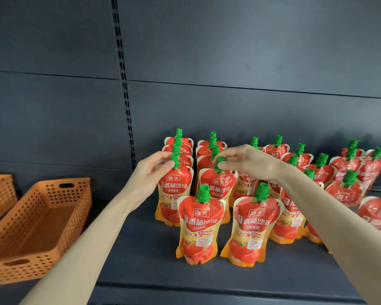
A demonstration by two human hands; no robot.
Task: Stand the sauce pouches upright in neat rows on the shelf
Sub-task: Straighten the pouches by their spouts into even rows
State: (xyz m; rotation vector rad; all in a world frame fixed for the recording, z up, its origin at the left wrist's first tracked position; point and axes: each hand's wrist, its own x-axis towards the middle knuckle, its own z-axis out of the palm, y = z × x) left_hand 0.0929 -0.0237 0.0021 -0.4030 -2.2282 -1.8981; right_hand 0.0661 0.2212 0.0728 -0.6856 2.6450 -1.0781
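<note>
The left hand (154, 170) pinches a tomato sauce pouch (174, 190) by its cap (174, 160); the right hand (246, 161) pinches the three-o'clock neighbour (218, 186) likewise. Tugging either forward could topple the front pouches (199, 223).

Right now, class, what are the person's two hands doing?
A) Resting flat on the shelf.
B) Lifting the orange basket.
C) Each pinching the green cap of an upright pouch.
C: the left hand pinches the green cap of one upright pouch, the right hand that of the neighbouring pouch.
</note>
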